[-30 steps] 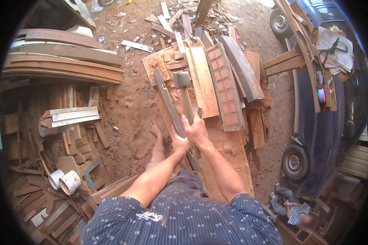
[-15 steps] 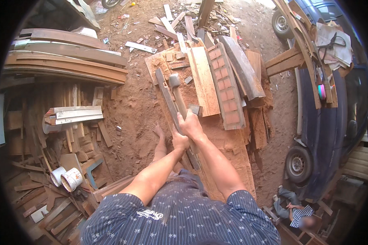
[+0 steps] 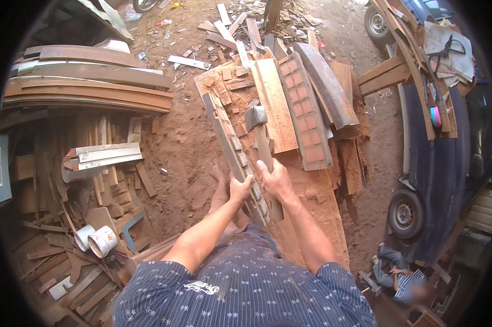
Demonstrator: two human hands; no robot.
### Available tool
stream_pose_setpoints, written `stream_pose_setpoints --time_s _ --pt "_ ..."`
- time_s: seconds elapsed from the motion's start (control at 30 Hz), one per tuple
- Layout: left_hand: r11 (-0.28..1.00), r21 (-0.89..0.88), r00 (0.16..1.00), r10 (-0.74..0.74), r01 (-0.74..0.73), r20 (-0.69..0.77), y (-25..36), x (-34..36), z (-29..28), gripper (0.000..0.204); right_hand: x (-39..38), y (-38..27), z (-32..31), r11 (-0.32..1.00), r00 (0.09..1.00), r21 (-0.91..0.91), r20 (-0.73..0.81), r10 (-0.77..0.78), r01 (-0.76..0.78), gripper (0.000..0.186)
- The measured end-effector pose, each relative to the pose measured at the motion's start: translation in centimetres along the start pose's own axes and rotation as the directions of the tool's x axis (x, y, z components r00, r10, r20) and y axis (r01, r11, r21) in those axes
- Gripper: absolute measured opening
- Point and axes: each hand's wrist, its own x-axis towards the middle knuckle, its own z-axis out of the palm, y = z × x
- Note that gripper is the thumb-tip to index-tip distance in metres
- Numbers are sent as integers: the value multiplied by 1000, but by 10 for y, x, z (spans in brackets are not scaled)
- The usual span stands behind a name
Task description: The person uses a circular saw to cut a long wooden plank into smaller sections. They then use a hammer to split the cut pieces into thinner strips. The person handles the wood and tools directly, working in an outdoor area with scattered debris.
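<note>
My left hand (image 3: 240, 190) is wrapped round a long grey wooden strip (image 3: 219, 120), whose right side shows a row of pale chipped notches or blocks. Just right of it, my right hand (image 3: 274, 180) grips the wooden handle of a hatchet (image 3: 255, 117), its metal head at the far end above the work surface. Beneath both lies a broad board (image 3: 317, 218) covered with sawdust and offcuts. A plank (image 3: 273, 109) and a frame holding reddish blocks (image 3: 306, 114) lie to the right of the hatchet.
Stacked boards (image 3: 93, 87), scrap wood and two white buckets (image 3: 102, 242) fill the left. At right are a wooden post structure (image 3: 382, 76) and a dark blue vehicle (image 3: 437, 180); a person in striped clothing (image 3: 407, 283) is low at bottom right. Debris (image 3: 235, 27) lies ahead.
My right hand and the hatchet have moved right, away from the grey strip, and the hatchet head is lower in view. More of the strip's notched side now shows.
</note>
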Motion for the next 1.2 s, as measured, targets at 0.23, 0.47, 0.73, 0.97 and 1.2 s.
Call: stream_pose_setpoints --time_s 0.23,0.47,0.73,0.97,1.2 --pt "984 179 999 -18 23 -31 3 -37 31 118 -44 8 1 980 977 -57 -87 -197 193 35" --pt "975 193 993 -116 112 11 -21 -49 33 119 -48 -29 11 972 966 -15 -113 -234 234 33" --pt "951 298 995 -98 83 35 5 -46 36 115 17 37 20 914 999 -406 42 17 1 40" --pt "951 248 980 -196 183 27 4 -58 27 113 -15 -44 3 986 986 -61 -45 -158 155 39" --pt "964 265 996 -47 24 80 -9 -52 29 115 41 71 28 937 989 -322 15 150 -137 46"
